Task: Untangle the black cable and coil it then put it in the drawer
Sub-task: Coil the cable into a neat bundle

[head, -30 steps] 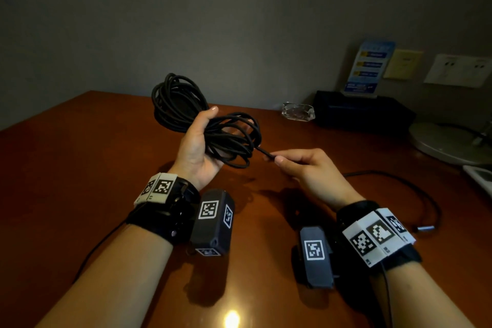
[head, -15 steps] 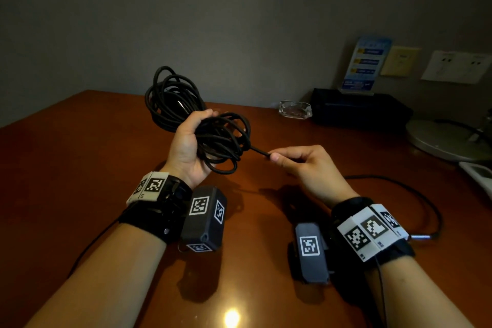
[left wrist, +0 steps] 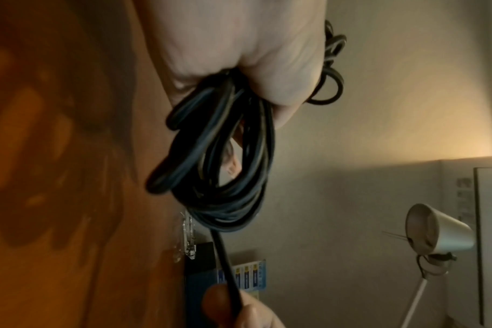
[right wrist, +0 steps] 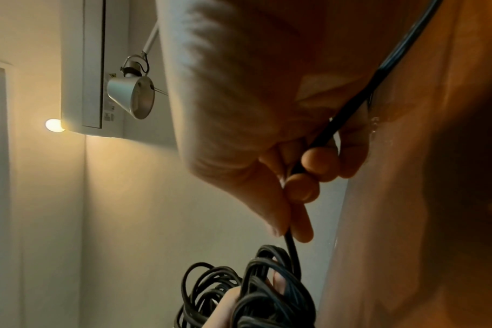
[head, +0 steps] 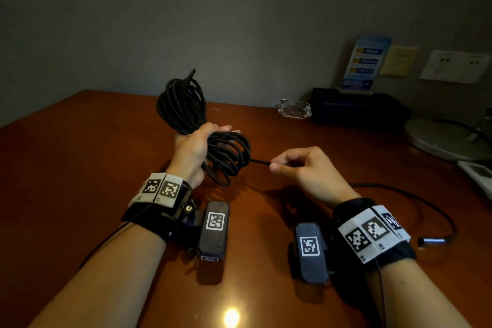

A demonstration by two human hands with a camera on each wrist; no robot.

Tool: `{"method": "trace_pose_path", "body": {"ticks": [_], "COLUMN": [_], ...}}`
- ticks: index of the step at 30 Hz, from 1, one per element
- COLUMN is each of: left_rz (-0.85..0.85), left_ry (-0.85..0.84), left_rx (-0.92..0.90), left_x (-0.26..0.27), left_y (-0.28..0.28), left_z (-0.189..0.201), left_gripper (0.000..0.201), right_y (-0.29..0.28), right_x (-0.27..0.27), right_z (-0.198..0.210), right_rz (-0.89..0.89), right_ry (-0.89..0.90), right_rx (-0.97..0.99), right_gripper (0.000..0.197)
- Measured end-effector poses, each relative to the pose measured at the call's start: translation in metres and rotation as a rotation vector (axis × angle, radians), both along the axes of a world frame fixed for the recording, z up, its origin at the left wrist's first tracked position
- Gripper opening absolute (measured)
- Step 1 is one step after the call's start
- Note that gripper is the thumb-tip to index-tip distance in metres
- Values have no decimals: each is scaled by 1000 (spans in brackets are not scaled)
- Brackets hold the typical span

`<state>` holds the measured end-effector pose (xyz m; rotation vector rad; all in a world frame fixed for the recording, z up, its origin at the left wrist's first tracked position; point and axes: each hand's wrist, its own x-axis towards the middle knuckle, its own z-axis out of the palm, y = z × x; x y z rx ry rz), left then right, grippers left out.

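My left hand (head: 197, 146) grips the middle of a bundle of black cable (head: 183, 106) held above the wooden desk (head: 66, 168); loops stick up behind the hand and hang below it (left wrist: 219, 177). One strand runs right from the bundle to my right hand (head: 298, 168), which pinches it between thumb and forefinger (right wrist: 292, 210). The rest of the cable trails behind my right wrist across the desk, ending in a metal plug (head: 432, 241). No drawer is in view.
Along the wall at the back right stand a glass ashtray (head: 294, 109), a black box (head: 354, 106) with a blue card (head: 364, 64) on it, and a round lamp base (head: 447, 138). Wall sockets (head: 452, 65) sit above.
My left hand has turned the bundle, so its upper loops now stand more upright. My right hand has shifted slightly right along the strand, still pinching it.
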<state>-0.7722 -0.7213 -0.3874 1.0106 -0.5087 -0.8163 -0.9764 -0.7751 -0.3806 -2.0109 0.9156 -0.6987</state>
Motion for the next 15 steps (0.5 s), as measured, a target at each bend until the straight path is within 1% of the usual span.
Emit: {"method": "trace_pose_path", "body": {"ticks": [1,3,5,7,10,12,15], "left_rz": [-28,-29,3,36,63,72,82], "left_ry": [8,14,-5,-84,-227,-295,-419], "left_rx": [2,-5,-17,-5,9,-10,-37], "left_x": [-1,-4,-7,-10,-13,-16,-15], "left_y": [0,0,-1,-2,-4,-3,-2], "left_z": [0,1,2,1,-1,0,1], "left_gripper": [9,8,15,17,13,13,20], "right_y": [0,2,3,4,6,5,2], "right_x": [0,-1,-1,1,3,3,2], "right_z": [1,2,3,3,4,4,4], "right_rz": [4,15,16,4,-25,-38,-43], "right_ry": [20,50,77,92,108,163,196], "right_rx": [4,28,49,69,97,53,28], "right_gripper": [13,16,16,13,11,11,11]}}
